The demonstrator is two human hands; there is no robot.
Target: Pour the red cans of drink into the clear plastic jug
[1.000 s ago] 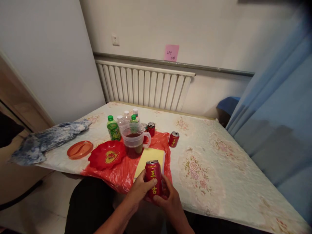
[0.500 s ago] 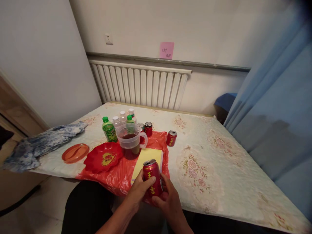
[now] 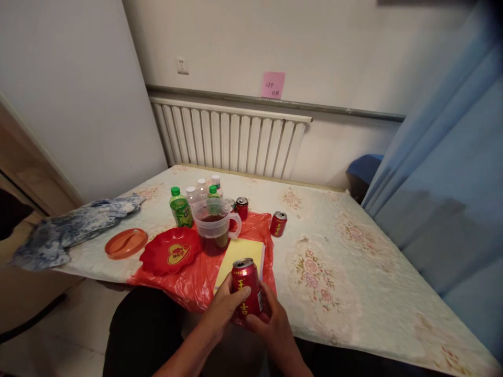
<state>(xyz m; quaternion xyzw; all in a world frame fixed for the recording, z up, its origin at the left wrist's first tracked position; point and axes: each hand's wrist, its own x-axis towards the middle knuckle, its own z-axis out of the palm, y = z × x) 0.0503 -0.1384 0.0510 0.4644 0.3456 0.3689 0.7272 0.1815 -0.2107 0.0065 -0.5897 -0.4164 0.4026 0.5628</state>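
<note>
Between my two hands is a red drink can [image 3: 247, 280] with yellow lettering, held nearly upright at the table's front edge. My left hand [image 3: 228, 302] wraps its left side, thumb across the front. On the right side and low down, my right hand [image 3: 272, 319] grips it with curled fingers. Just behind the can lies a yellow notepad [image 3: 239, 255] on a red plastic sheet [image 3: 188, 290]. A clear plastic jug [image 3: 214, 228] with dark liquid stands beyond the pad, its handle pointing right. Another red can [image 3: 279, 224] stands right of the sheet.
A red scalloped plate [image 3: 157, 256] and an orange lid [image 3: 126, 244] lie to the left. Behind the jug stand a green-capped bottle [image 3: 181, 209], several other bottles and a dark red can [image 3: 242, 208]. Crumpled blue-white cloth [image 3: 86, 225] covers the left corner; a blue curtain [image 3: 440, 173] hangs right.
The view has shifted slightly, so the table and its things sit a little further right. Both hands keep their hold on the can, almost unmoved.
</note>
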